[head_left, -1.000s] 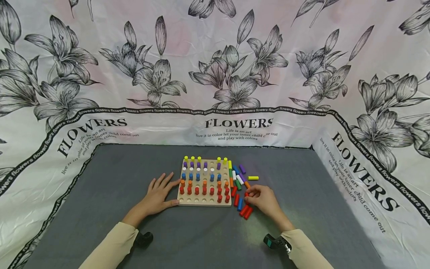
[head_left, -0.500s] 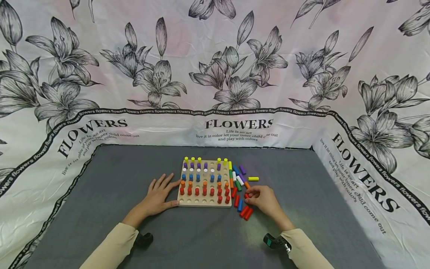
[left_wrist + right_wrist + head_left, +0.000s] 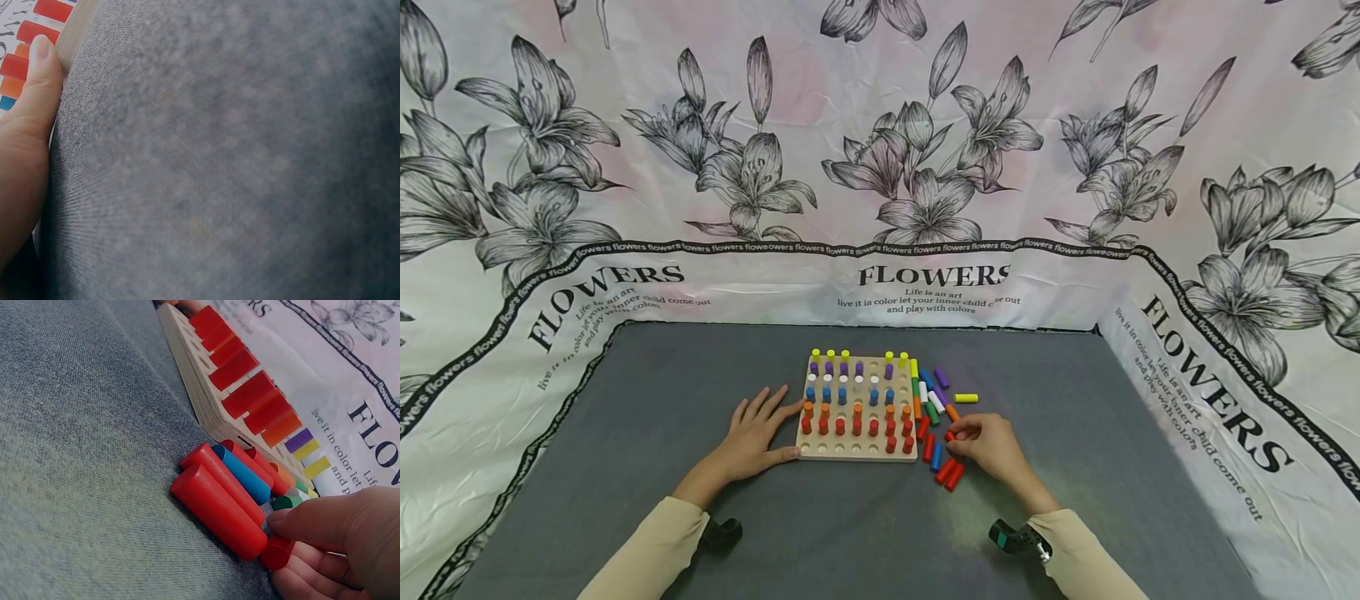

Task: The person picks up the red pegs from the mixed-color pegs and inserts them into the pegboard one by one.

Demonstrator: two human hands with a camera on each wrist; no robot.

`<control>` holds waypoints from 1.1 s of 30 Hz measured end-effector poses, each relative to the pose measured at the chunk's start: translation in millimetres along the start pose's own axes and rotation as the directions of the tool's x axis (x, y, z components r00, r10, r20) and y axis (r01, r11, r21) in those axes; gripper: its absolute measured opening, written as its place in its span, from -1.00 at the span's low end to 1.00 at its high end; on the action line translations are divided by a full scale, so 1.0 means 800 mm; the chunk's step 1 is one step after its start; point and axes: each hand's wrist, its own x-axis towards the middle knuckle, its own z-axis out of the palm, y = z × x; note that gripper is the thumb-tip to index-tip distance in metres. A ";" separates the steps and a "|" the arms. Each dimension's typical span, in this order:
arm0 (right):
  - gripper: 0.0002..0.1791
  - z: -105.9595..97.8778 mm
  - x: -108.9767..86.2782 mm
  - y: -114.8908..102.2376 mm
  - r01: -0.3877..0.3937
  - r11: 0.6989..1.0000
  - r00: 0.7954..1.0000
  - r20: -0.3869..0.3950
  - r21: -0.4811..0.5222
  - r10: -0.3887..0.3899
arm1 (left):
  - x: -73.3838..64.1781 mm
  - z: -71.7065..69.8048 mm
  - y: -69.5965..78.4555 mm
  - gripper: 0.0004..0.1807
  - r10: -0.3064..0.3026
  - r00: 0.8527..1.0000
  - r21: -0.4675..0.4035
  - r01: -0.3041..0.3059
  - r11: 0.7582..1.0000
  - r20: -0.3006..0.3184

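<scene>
A light wooden pegboard [image 3: 857, 451] holds upright coloured pegs in rows: yellow, purple, white, blue, orange and red. My left hand [image 3: 751, 436] lies spread on the table, its thumb and index finger at the board's left edge; in the left wrist view the thumb [image 3: 39, 81] reaches the board's side. To the right of the board, my right hand [image 3: 987, 446] pinches a red peg [image 3: 277, 552] between thumb and fingers. Beside that peg lie two more red pegs [image 3: 219, 512] and a blue peg [image 3: 245, 475].
Loose pegs in several colours lie along the board's right side, with a yellow peg [image 3: 966, 398] farthest right. The grey tabletop [image 3: 655, 392] is bordered at the back and sides by a flower-printed cloth [image 3: 925, 287]. Both wrists wear a black strap [image 3: 1019, 539].
</scene>
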 end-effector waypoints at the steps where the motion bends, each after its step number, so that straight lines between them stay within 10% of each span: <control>1: -0.81 0.000 0.000 0.000 0.001 1.000 1.000 0.000 0.003 -0.001 | 0.000 0.000 0.000 -0.15 0.000 1.000 0.001 0.000 1.000 -0.001; 33: -0.83 0.001 0.010 -0.027 0.065 0.997 0.998 -0.023 0.049 -0.064 | 0.000 -0.004 0.002 -0.15 -0.011 1.000 -0.002 0.011 1.000 0.012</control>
